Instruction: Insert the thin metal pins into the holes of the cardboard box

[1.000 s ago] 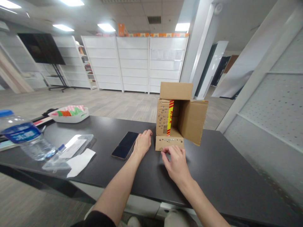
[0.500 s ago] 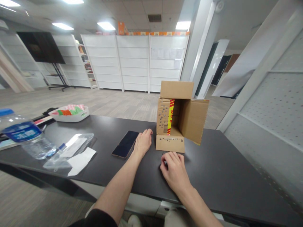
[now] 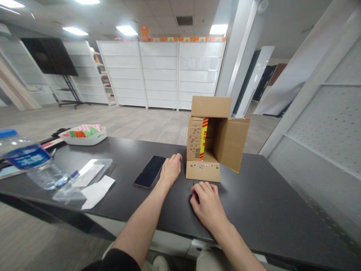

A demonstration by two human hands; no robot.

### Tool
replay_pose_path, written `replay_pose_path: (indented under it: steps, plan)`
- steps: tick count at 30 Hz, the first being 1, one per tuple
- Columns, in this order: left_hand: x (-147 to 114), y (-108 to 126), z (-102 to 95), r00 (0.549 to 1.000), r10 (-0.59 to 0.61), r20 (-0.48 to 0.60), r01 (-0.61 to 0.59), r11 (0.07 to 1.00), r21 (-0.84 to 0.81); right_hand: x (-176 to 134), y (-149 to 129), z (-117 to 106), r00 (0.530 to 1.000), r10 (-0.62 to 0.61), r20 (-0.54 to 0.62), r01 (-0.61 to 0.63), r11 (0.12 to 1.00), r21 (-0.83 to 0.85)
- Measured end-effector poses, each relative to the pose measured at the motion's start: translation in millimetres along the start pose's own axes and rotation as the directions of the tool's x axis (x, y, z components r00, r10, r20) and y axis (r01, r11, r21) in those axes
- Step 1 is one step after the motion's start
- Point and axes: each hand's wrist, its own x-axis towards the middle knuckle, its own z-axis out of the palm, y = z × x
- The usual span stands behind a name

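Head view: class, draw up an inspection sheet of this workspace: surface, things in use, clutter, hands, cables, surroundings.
Surface: dark tabletop, lightly reflective.
Things in use: cardboard box, open towards the camera, small metallic spots on its lower flap; phone, flat, screen dark.
Clutter: water bottle, clear plastic case, white paper, white tray with colourful contents.
Hands: left hand at the phone's right edge, contact unclear; right hand curled, in front of the box, its grip hidden.
Cables: nothing seen.
Surroundings: white shelving, large screen, perforated panel.
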Motion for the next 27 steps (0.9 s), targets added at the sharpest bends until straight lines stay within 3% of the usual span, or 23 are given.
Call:
replay_pose_path:
  steps: [27]
  plan:
    - [-0.7, 0.5, 0.1, 1.000, 0.000, -0.007, 0.000, 1.000, 0.005, 1.0, 1.4, 1.0, 1.000, -0.005, 0.017, 0.005, 1.000, 0.013]
